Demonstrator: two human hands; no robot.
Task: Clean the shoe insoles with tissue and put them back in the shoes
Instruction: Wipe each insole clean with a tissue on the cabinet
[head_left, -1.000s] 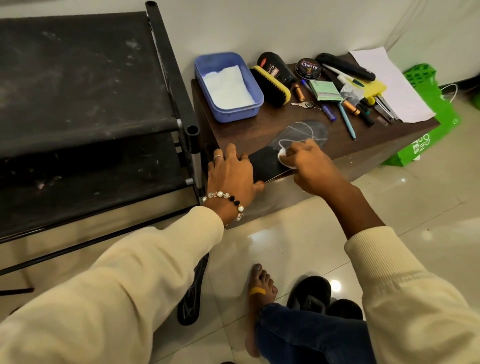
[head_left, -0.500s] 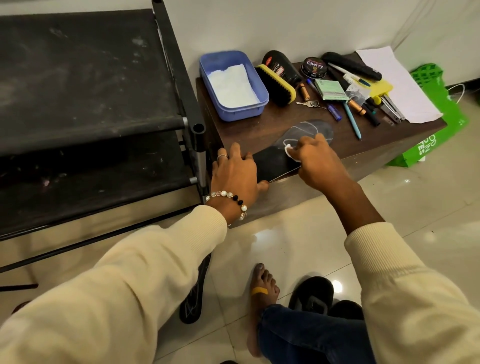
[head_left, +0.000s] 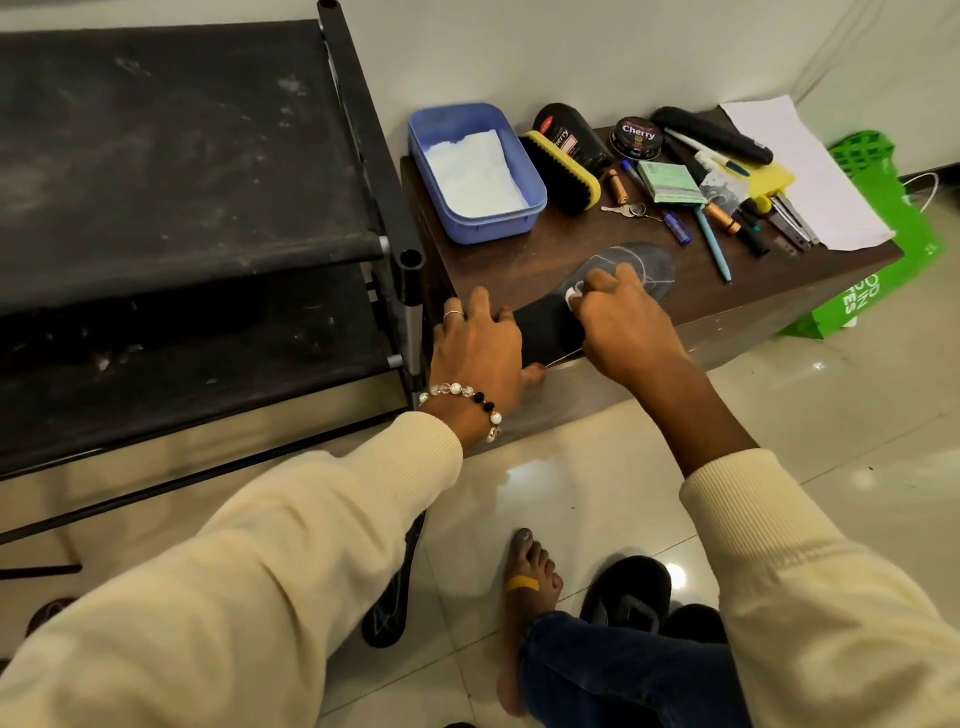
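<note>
A black insole (head_left: 550, 325) with grey line markings lies on the brown wooden table (head_left: 524, 260) near its front edge. My left hand (head_left: 480, 353) presses flat on the insole's heel end, thumb at the table's edge. My right hand (head_left: 621, 322) grips a small wad of white tissue (head_left: 573, 300) against the insole's middle. A second black insole (head_left: 392, 597) lies on the floor under my left sleeve. A black shoe (head_left: 628, 592) stands on the floor by my bare foot. A blue tub (head_left: 524, 171) holds white tissue (head_left: 475, 176).
A black shoe rack (head_left: 197, 218) stands left of the table. Behind the insole lie a yellow-backed brush (head_left: 563, 174), polish bottle, polish tin (head_left: 638, 137), batteries, keys, pens and white paper (head_left: 810, 182). A green bag (head_left: 883, 234) leans at the table's right end.
My right hand has slid the tissue wad a little along the insole toward its toe end. My left hand has stayed pressed on the heel end.
</note>
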